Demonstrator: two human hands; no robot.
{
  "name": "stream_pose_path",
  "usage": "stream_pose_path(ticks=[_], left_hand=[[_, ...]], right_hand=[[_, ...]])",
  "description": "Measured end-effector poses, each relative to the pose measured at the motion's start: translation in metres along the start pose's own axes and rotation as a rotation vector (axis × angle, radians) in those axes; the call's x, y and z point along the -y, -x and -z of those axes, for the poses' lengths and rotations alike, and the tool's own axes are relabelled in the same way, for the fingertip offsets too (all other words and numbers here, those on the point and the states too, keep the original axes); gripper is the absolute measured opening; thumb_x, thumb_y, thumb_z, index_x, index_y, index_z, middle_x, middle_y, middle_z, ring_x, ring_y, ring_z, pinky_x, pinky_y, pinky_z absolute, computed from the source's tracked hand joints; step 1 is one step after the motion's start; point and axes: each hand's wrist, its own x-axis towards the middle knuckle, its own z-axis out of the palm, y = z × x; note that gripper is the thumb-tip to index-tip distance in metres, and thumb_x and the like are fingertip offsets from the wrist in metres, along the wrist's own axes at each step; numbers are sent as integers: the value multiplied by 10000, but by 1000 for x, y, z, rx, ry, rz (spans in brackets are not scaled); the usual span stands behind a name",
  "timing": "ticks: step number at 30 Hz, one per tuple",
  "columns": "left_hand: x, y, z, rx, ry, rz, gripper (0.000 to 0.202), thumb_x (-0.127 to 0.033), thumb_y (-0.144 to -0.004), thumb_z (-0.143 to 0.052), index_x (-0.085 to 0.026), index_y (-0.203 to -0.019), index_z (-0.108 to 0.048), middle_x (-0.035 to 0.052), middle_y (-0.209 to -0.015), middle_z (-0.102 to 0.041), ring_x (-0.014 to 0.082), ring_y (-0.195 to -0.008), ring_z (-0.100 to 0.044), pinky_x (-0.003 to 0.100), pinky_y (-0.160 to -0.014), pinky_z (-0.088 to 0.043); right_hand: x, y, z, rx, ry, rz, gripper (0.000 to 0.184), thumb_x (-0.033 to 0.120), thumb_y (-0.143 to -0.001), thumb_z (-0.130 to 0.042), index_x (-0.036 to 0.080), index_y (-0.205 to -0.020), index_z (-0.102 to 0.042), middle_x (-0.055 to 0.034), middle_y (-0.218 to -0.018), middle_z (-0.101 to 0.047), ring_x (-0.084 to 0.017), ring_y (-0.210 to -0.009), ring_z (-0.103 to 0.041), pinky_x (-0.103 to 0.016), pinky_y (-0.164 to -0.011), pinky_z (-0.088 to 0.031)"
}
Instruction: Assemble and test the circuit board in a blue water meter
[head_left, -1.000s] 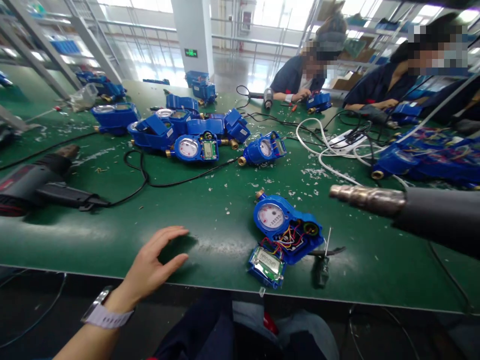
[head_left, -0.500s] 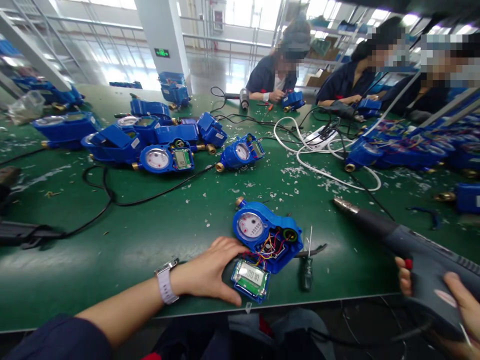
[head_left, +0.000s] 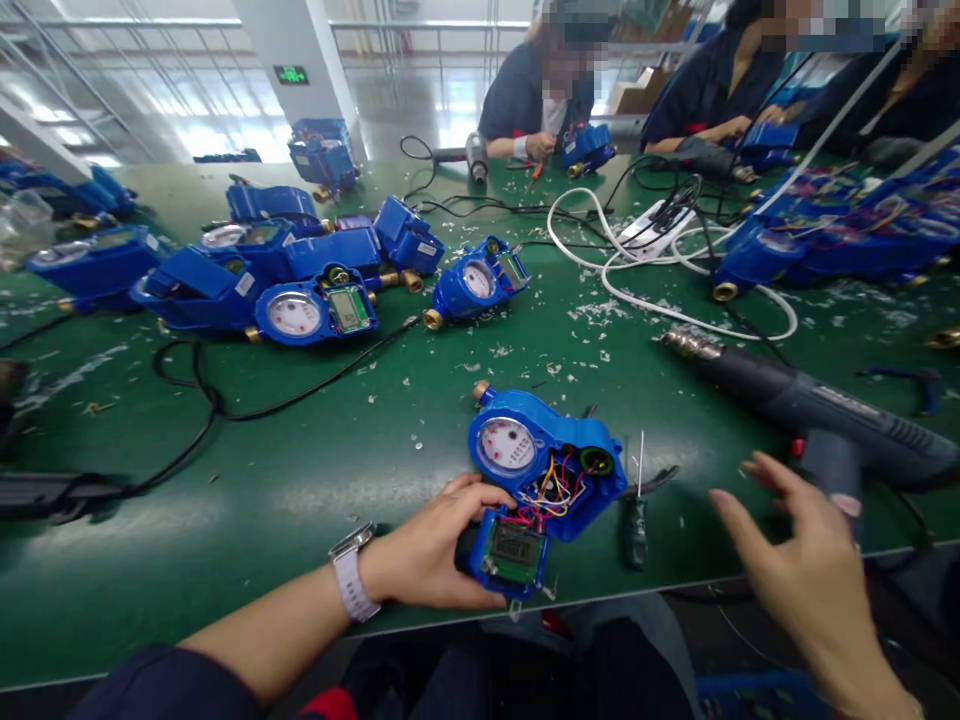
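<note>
My left hand [head_left: 442,545] grips the LCD display module [head_left: 514,550] at its left side, thumb below and fingers above. Red, yellow and white wires run from that module into the open housing of a blue water meter [head_left: 506,442] lying on the bench just beyond it. My right hand [head_left: 814,560] is open, fingers apart, with nothing in it. Just past that hand a heat gun [head_left: 795,400] lies on the bench, nozzle pointing left. A small screwdriver [head_left: 637,525] with a dark handle lies between the meter and my right hand.
Several blue water meters [head_left: 292,315] stand in a group at the left, with another meter [head_left: 478,280] near the centre. More meters [head_left: 772,250] with loose wires are at the right. A white cable and power strip [head_left: 656,230] lie ahead. Co-workers [head_left: 536,100] sit opposite.
My right hand has let go of the heat gun, which now lies on the bench, and has moved left with fingers spread. My left hand has closed on the display module, whose screen looks darker.
</note>
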Motion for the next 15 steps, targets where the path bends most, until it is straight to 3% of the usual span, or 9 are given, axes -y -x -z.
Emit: stream_pose_path(ticks=[3,7,11,15], left_hand=[[1,0,1,40,30,43,773,-358,-609,-810,-203,-1260,-423,128,-1242,-503,307,-1152,-499,494,-986,-439],[3,4,4,76,132,88,805,-350,-645,-798,-216,-1328,-394,132,-1324,-464,305,-1184,-504,488,-989,-462],[5,7,9,118,236,97,841,-374,-674,-794,-215,-1380,-365,142,-1387,-449,315,-1259,-473,491,-1040,-435],[7,7,14,157,201,83,789,-426,-676,-789,-200,-1347,-442,149,-1384,-460,333,-1279,-448,524,-1068,-395]], right_hand=[[37,25,-21,208,-2,190,619,618,-900,-458,139,-1286,-523,-109,-959,-643,-272,-829,-617,-410,-739,-517],[51,29,-34,245,40,201,510,471,-922,-418,112,-1262,-541,-107,-924,-635,-219,-661,-596,-342,-583,-490],[48,22,-15,312,-33,38,403,372,-883,-435,130,-1151,-613,-107,-863,-655,-215,-608,-597,-333,-551,-485],[58,38,22,401,-320,-61,332,403,-933,-480,237,-1175,-636,-71,-875,-669,-198,-680,-647,-274,-589,-536]])
